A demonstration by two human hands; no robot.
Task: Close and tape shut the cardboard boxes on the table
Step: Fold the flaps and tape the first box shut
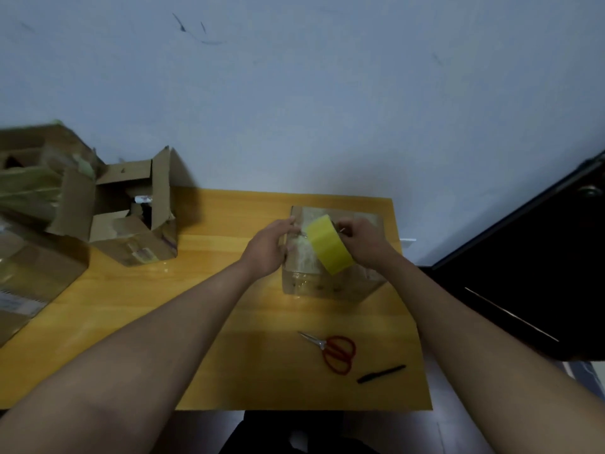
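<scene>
A: Cardboard box [334, 283] sits toward the far right of the wooden surface [229, 322], flaps down, with both hands working over its top.

B: What have the hands got?

A: The right hand [360, 240] has its fingers curled round the yellow tape roll [330, 245]. The left hand [271, 247] seems to pinch at the roll's edge, probably the loose end; blur hides the strip itself.

B: So what might go wrong?

A: If that end slips, I'd expect it to snap back onto the roll or fold on itself. Neither hand pins the flaps, so pulling tape could lift them or drag the box toward the right edge.

B: Cutting?

A: The red scissors [334, 353] lie well apart, near the pen [381, 374], so one hand must let go. The open box [134, 211] at the left is still unclosed.
</scene>
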